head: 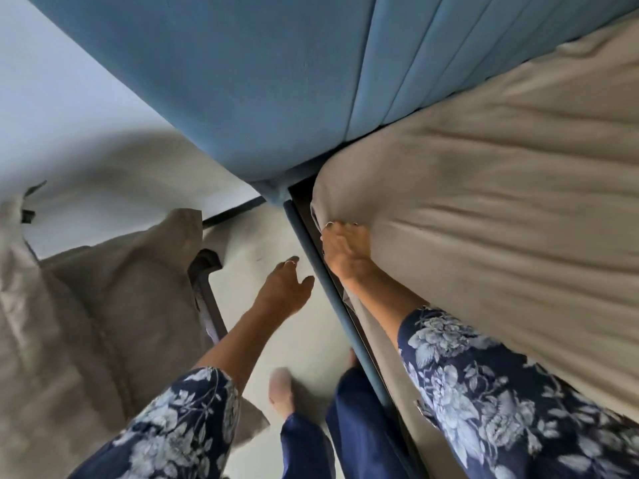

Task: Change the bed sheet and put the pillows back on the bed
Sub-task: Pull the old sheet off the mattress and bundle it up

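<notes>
Underfoot, a pale smooth floor (262, 236) runs between a white wall (52, 115) at ten o'clock and the blue bed frame rail (332, 299) that cuts through the middle of the view. One blue padded headboard (242, 81) fills twelve o'clock, its ribbed panels meeting the mattress at one o'clock. One beige bed sheet (484, 167) covers the mattress from two to four o'clock, wrinkled, its corner drawn down over the mattress corner near the centre. The right hand (342, 248) clutches that corner of the sheet, fingers curled into the cloth. The left hand (285, 288) hangs over the floor with fingers loose, holding nothing. One heap of beige cloth (86, 305) lies at eight o'clock over a dark frame (207, 288). Two floral sleeves and one bare foot (281, 388) show at six o'clock. No writing can be read.
</notes>
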